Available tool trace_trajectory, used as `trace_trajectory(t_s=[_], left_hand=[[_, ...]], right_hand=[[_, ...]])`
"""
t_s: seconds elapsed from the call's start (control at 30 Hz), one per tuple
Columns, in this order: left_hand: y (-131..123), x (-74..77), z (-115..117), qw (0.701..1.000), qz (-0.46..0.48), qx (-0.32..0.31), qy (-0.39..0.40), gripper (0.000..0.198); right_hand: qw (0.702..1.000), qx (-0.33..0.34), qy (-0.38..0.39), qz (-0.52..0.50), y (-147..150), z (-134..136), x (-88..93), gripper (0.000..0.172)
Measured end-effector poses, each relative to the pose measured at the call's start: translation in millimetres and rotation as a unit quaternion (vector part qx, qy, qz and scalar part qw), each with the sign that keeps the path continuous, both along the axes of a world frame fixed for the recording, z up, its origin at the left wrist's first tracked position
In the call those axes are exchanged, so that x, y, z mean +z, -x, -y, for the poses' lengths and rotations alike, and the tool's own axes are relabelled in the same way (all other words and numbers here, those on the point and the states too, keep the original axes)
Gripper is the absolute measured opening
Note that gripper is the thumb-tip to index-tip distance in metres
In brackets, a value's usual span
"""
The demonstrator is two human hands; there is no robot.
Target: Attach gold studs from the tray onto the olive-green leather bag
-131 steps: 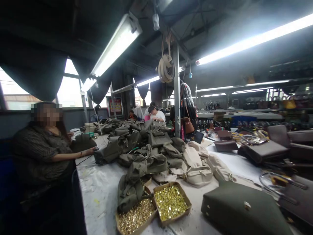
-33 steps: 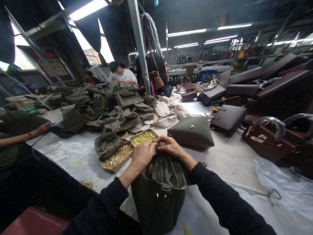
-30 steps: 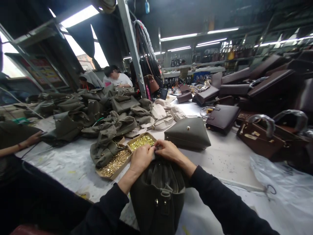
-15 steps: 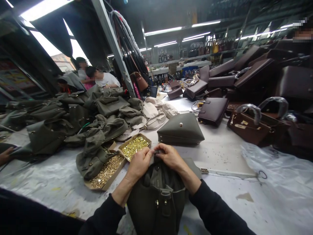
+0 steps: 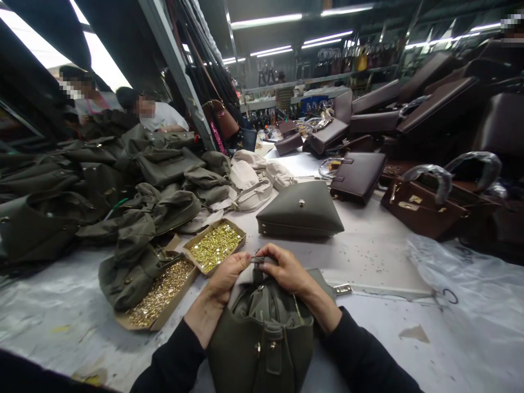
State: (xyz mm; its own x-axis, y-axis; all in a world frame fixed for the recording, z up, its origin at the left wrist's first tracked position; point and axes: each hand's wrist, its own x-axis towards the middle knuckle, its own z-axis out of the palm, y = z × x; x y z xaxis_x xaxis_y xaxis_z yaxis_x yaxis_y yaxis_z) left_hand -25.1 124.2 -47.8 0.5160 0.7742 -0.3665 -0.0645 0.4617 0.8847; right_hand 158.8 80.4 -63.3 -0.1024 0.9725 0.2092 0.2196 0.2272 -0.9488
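Left hand (image 5: 223, 278) curled nearly closed, fingertips pinching the far top edge of the olive bag (image 5: 262, 338). Right hand (image 5: 286, 270) likewise curled, thumb and fingers closed on the same edge; fingertips of both hands meet at a small dark fitting there. Bag stands upright on the surface (image 5: 376, 256), mouth open, near the front edge between the forearms. Two boxes of brass hardware (image 5: 213, 246) lie just left of the hands. A flat olive bag (image 5: 301, 210) lies beyond.
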Motion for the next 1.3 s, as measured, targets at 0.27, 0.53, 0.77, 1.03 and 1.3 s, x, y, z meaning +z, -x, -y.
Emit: trace_trajectory(t_s=[0.27,0.53,0.77,1.03,1.3], left_hand=[[-1.3,-8.1,-3.4,0.991,0.096,-0.001,0.094,0.039],[3.2,-17.7,-5.6,0.984,0.124,0.020,0.124,0.035],[2.2,-15.8,3.1,0.990,0.106,0.046,0.086,0.038],[0.5,-12.6,8.4,0.997,0.046,0.063,0.026,0.048],[10.5,2.3,9.1,0.972,-0.121,0.001,-0.199,0.046]], right_hand=[[0.999,-0.002,0.003,0.045,1.7,3.4,8.1,0.021],[0.999,-0.002,0.033,0.031,6.7,2.5,12.4,0.020],[0.996,-0.018,0.039,0.073,10.4,2.1,15.2,0.018],[0.996,-0.029,0.035,0.075,14.5,4.3,15.1,0.019],[0.999,-0.020,0.044,0.020,10.9,-3.2,6.6,0.024]])
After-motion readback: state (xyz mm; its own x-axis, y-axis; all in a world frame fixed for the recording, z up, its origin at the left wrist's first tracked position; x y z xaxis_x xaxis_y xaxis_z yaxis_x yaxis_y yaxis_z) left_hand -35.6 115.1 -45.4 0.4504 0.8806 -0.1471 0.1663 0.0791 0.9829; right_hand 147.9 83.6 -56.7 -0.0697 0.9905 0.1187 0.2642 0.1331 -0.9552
